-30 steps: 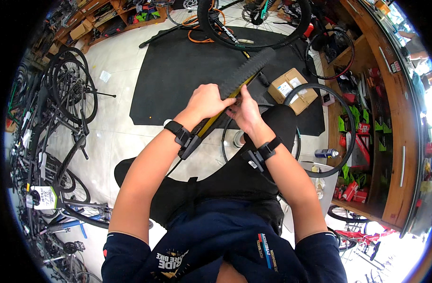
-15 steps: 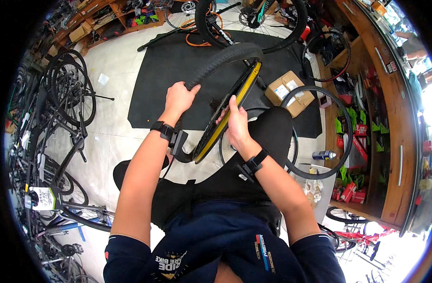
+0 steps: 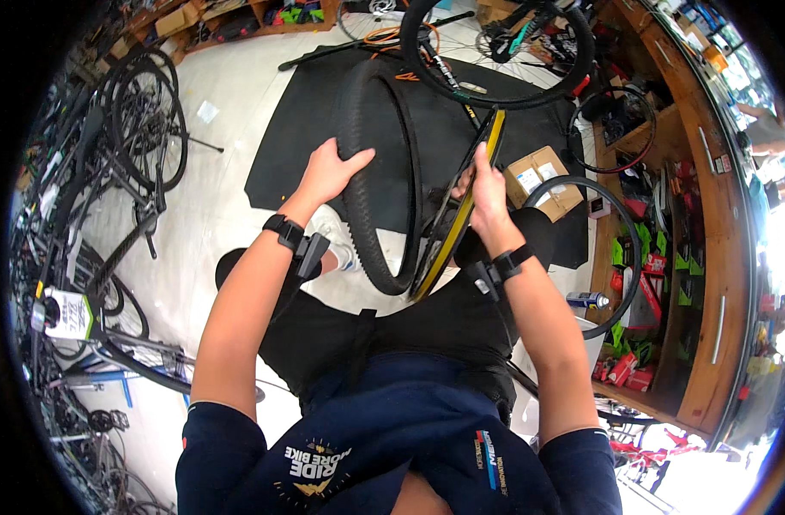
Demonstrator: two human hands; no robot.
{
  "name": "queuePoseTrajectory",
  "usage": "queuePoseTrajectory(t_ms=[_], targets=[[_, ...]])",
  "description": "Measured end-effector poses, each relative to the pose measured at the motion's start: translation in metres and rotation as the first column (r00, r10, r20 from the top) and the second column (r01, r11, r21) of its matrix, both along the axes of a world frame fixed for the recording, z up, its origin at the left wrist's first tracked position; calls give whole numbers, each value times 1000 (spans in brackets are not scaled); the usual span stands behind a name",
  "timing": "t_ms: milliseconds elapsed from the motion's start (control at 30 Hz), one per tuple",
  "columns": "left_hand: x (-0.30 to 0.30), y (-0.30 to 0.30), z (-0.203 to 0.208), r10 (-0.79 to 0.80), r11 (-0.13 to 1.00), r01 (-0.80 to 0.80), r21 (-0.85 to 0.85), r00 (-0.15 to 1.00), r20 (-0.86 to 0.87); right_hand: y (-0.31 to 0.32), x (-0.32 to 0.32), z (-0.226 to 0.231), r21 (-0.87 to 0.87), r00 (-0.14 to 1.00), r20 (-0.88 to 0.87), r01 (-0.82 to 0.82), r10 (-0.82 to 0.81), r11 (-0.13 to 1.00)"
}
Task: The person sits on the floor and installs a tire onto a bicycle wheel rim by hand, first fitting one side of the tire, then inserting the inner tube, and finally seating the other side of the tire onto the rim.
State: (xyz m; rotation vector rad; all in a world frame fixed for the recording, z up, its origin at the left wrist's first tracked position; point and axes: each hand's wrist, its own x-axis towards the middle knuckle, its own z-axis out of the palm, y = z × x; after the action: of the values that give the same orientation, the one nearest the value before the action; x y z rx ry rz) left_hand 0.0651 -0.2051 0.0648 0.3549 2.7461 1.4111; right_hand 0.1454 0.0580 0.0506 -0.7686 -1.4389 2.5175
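My left hand (image 3: 328, 174) grips the outer side of a black knobbly bicycle tire (image 3: 350, 116), its thumb lying over the tread and its fingers mostly hidden. The tire stands as a whole loop in front of me. To its right, a wheel rim with a yellow inner band (image 3: 445, 255) is held tilted, nearly edge-on. My right hand (image 3: 489, 197) is closed around this rim on its upper right part, thumb along the band. At the top, tire and rim are apart. Near my lap their lower ends come close, and I cannot tell if they touch.
A black mat (image 3: 281, 163) lies on the pale floor. Beyond it stands a bicycle wheel (image 3: 412, 64). At right are a cardboard box (image 3: 568, 196), a thin tire (image 3: 635, 257), a spray can (image 3: 586, 300) and a wooden cabinet (image 3: 710, 283). Several bicycles (image 3: 157, 172) crowd the left.
The tire's upper part has come away from the rim's top and swung left, and now stands upright. My right hand has moved right with the rim.
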Motion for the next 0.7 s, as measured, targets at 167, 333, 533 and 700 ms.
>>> queuePoseTrajectory(t_ms=[167, 333, 533, 700], targets=[[1, -4, 38, 67, 996, -74, -56, 991, -116, 9, -7, 23, -14, 998, -23, -63, 62, 998], [0, 6, 55, -20, 999, 19, -46, 1000, -18, 3, -26, 31, 23, 986, -61, -154, 155, 988], [-9, 8, 19, 38, 999, -38, 5, 997, 67, -16, -53, 25, 83, 975, 26, -221, 220, 972], [-30, -2, 5, 109, 993, -104, -63, 991, 82, -17, -62, -21, 134, 961, 113, -266, 252, 955]])
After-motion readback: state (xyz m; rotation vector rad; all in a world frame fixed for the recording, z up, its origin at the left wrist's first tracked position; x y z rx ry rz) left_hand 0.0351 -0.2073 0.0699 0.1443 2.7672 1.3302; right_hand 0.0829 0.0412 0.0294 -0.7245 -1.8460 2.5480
